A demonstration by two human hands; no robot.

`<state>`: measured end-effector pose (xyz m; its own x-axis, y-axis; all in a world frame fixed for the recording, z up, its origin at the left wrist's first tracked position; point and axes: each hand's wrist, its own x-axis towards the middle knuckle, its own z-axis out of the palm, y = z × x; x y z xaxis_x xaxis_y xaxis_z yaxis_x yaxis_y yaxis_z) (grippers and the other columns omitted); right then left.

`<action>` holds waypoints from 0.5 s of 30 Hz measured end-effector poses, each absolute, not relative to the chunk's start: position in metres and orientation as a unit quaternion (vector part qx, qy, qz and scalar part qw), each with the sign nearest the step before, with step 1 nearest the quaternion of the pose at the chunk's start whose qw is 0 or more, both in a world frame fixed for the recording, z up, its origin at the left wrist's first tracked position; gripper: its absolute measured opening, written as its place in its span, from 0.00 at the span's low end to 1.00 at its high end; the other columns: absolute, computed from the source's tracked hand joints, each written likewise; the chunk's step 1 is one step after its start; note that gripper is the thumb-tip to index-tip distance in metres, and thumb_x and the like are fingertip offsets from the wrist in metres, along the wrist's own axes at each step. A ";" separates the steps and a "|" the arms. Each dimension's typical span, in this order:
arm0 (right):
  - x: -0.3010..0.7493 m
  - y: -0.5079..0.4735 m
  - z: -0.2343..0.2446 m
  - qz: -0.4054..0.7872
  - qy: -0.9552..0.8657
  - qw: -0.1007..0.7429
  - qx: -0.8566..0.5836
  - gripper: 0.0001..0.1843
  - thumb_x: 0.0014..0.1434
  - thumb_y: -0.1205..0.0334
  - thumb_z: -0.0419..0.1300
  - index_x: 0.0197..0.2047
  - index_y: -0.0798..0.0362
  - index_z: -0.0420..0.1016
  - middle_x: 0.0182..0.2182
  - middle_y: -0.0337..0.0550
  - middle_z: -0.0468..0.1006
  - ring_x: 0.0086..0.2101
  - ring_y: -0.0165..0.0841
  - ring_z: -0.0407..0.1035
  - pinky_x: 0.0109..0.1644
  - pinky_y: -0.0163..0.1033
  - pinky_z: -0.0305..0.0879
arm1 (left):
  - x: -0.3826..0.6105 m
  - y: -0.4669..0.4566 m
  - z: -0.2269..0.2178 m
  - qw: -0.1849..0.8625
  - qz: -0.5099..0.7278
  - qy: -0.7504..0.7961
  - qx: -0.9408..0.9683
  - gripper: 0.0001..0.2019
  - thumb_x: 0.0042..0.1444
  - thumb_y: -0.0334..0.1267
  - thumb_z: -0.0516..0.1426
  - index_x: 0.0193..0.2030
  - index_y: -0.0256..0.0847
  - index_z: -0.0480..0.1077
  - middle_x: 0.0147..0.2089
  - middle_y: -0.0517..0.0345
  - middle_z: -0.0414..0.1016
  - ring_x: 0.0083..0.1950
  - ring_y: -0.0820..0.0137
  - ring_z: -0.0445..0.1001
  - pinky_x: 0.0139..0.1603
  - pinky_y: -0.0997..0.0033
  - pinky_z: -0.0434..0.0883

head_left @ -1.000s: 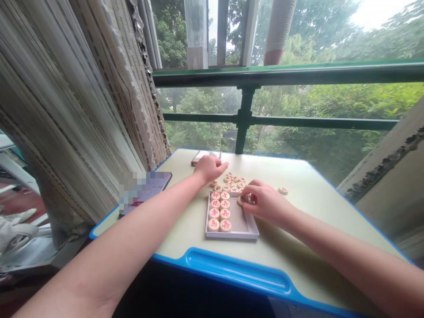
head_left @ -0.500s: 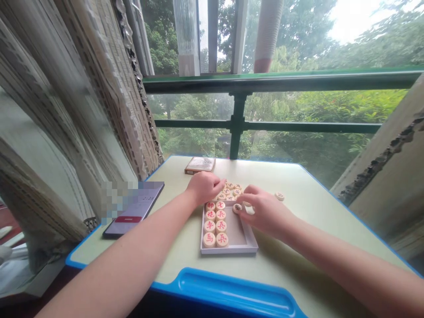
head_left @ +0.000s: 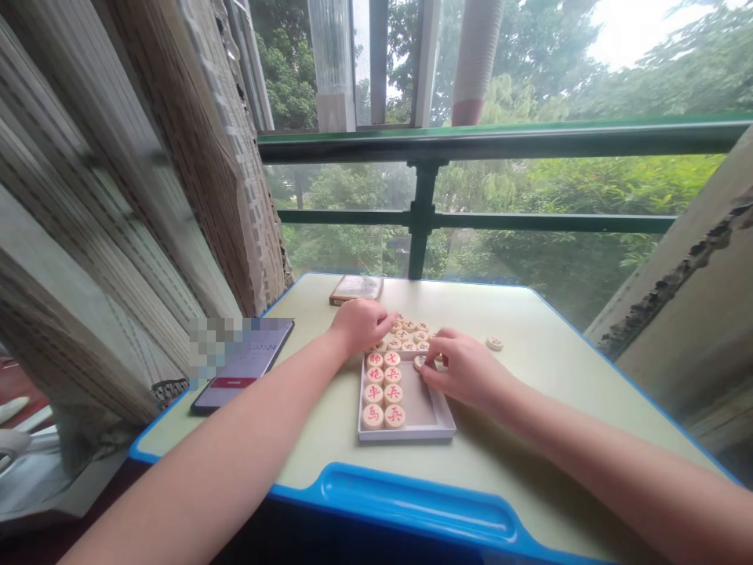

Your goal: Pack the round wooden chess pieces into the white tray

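My right hand (head_left: 464,365) reaches over the far right corner of a shallow white box (head_left: 407,434). Its thumb and index finger are closed on a round xiangqi piece (head_left: 420,362) with a dark character, down inside the box. Two columns of red-lettered xiangqi pieces (head_left: 394,395) fill the box's left side. My left hand (head_left: 360,325) is closed, fingers curled, beside loose xiangqi pieces (head_left: 409,336) lying face up behind the box. Its fingertips are partly hidden, so whatever they may hold does not show.
A single piece (head_left: 495,344) lies apart on the right of the table (head_left: 529,463). Near the back edge is a flat box lid (head_left: 356,289). A phone (head_left: 241,369) rests by my left forearm. Curtains hang on the left, and a green railing (head_left: 500,147) stands beyond.
The view has shifted slightly. My right hand still has the piece at the box's far corner. My left hand has moved slightly left, uncovering more of the loose pieces behind the box.
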<state>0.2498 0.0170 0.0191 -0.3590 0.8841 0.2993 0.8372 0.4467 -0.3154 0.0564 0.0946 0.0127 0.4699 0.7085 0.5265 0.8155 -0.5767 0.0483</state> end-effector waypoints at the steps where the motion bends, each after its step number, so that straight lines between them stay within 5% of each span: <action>1: 0.250 0.016 0.020 0.052 -0.824 0.215 -0.522 0.04 0.48 0.63 0.57 0.24 0.53 0.70 0.30 0.41 0.69 0.26 0.28 0.63 0.33 0.34 0.59 | 0.056 0.095 0.013 0.102 -0.252 -0.450 -0.851 0.23 0.57 0.47 0.46 0.18 0.38 0.70 0.21 0.54 0.70 0.25 0.72 0.63 0.27 0.71 0.53; 5: 0.246 0.014 0.020 0.024 -0.828 0.220 -0.515 0.03 0.48 0.64 0.56 0.29 0.54 0.69 0.33 0.42 0.68 0.27 0.28 0.62 0.32 0.34 0.59 | 0.049 0.098 0.017 0.079 -0.250 -0.471 -0.842 0.24 0.57 0.47 0.44 0.20 0.39 0.71 0.23 0.53 0.71 0.27 0.70 0.65 0.28 0.71 0.54; 10: 0.231 0.018 0.021 0.011 -0.849 0.212 -0.484 0.15 0.48 0.66 0.55 0.42 0.55 0.68 0.39 0.46 0.67 0.33 0.32 0.64 0.37 0.36 0.60 | 0.034 0.110 0.017 0.025 -0.247 -0.521 -0.817 0.21 0.56 0.47 0.45 0.23 0.39 0.72 0.27 0.51 0.74 0.30 0.68 0.68 0.30 0.71 0.57; 15: 0.217 0.033 0.033 -0.025 -0.867 0.187 -0.462 0.16 0.47 0.62 0.57 0.42 0.54 0.69 0.37 0.47 0.69 0.36 0.36 0.64 0.37 0.38 0.59 | 0.030 0.123 0.001 -0.126 -0.254 -0.533 -0.797 0.17 0.53 0.47 0.49 0.27 0.38 0.73 0.28 0.54 0.74 0.29 0.69 0.69 0.32 0.71 0.61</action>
